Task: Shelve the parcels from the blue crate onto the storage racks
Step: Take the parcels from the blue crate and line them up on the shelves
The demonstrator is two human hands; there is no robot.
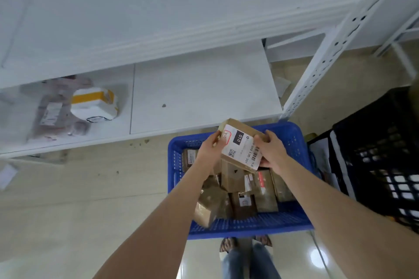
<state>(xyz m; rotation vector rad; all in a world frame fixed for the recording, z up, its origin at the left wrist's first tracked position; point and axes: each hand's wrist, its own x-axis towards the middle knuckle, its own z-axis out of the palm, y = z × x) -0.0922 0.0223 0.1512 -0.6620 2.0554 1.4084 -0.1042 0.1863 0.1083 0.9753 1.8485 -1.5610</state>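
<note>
Above the blue crate (260, 222), the left hand (210, 149) and right hand (272, 154) grip the cardboard parcel (240, 142) at opposite edges. Likely light and stiff; hold by the edges.

Floor and lower rack shelf, seen from above.
The pale, glossy tiled floor (90, 199) carries the blue crate (249, 224) just ahead of my feet (229, 244), its far end near the shelf's front edge. A black crate (374, 142) stands just to its right, and a white paper scrap (6, 175) lies well off to my left. On the white lower shelf (204, 88), a white parcel with a yellow band (95, 104) sits at the left, touching a blurred pinkish bagged parcel (54, 115). A small dark speck (163, 105) lies mid-shelf.
</note>
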